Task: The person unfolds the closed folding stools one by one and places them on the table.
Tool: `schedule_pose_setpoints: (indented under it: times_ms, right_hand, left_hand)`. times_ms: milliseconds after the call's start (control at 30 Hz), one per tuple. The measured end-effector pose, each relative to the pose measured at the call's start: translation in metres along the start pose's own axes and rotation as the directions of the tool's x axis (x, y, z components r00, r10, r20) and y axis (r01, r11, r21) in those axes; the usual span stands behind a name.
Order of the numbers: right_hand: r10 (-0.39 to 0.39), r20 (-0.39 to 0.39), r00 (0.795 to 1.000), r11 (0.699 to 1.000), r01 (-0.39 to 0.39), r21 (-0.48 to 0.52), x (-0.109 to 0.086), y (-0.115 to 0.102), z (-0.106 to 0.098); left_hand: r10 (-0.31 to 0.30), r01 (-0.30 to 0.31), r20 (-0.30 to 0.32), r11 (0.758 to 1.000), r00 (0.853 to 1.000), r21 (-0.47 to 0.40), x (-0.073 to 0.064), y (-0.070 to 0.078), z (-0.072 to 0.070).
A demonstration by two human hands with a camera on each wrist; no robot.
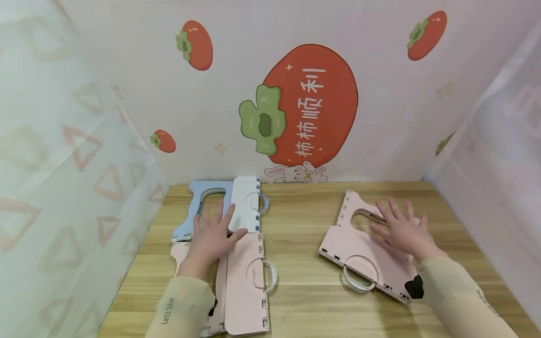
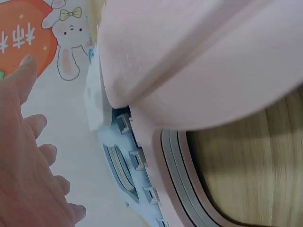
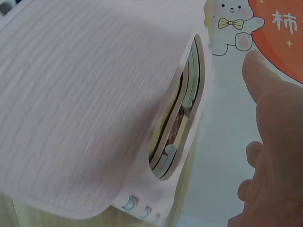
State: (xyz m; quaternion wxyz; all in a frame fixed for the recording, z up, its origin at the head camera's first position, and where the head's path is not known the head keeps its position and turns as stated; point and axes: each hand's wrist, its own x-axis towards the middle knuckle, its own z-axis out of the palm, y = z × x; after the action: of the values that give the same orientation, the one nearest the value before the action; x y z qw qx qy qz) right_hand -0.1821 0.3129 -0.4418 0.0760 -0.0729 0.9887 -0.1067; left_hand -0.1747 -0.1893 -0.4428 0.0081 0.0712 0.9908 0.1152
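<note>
Though folded, three stools [image 1: 244, 199] [image 1: 243, 300] [image 1: 363, 249], two hands [image 1: 211, 237] [image 1: 405, 232].

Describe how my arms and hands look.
Your left hand and right hand wear no gloves. The left sleeve is pale cream with grey "Lets Slim" lettering; the right sleeve matches, its lettering partly legible. A black piece shows beside that sleeve.

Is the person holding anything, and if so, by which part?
Nothing is held: the left hand is spread above the blue-and-white stool and left pink stool, the right hand above the right pink stool.
</note>
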Motion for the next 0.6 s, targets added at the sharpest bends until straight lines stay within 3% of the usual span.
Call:
schedule_pose_setpoints:
  times_ms: [200, 600]
  right_hand:
    - [-0.023, 0.001, 1.0, 1.0, 0.023, 0.014, -0.007, 0.01, -0.002]
    - [-0.08, 0.045, 0.996, 0.996, 0.078, 0.053, -0.027, 0.042, -0.003]
  left_hand:
    - [0.007, -0.005, 0.051, 1.0, 0.999, -0.023, 0.004, 0.017, 0.006]
    - [0.092, -0.086, 0.075, 0.993, 0.993, -0.076, 0.002, 0.051, 0.024]
